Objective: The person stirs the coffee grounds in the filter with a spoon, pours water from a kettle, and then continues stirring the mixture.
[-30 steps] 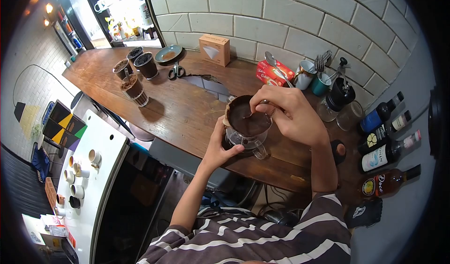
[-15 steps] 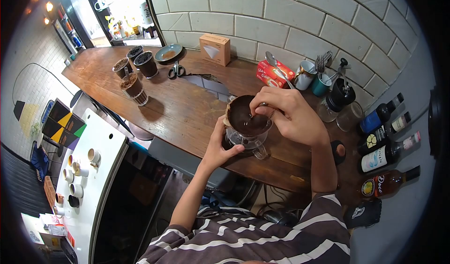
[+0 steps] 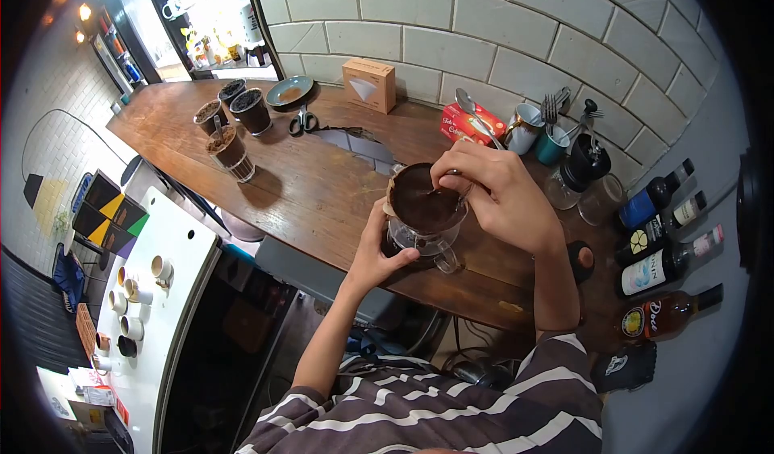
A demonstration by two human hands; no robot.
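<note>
Near the front edge of the long brown wooden counter [image 3: 322, 188], apt to tip or slop if jolted by hard stirring: clear glass coffee server [image 3: 425, 244], capped with a brown paper filter of dark wet grounds [image 3: 418, 202], probably easily torn. Left hand [image 3: 379, 254] clasped round the server's base; right hand [image 3: 501, 202] over the filter's far rim, pinching a small metal spoon [image 3: 448, 185], tip in the grounds.

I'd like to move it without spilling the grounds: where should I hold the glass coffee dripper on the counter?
Probably by its handle, the loop sticking out low on the near right side; come in from the right. The dripper has an open top full of grounds, where the right hand works a spoon, and the left hand wraps its left wall.
</note>
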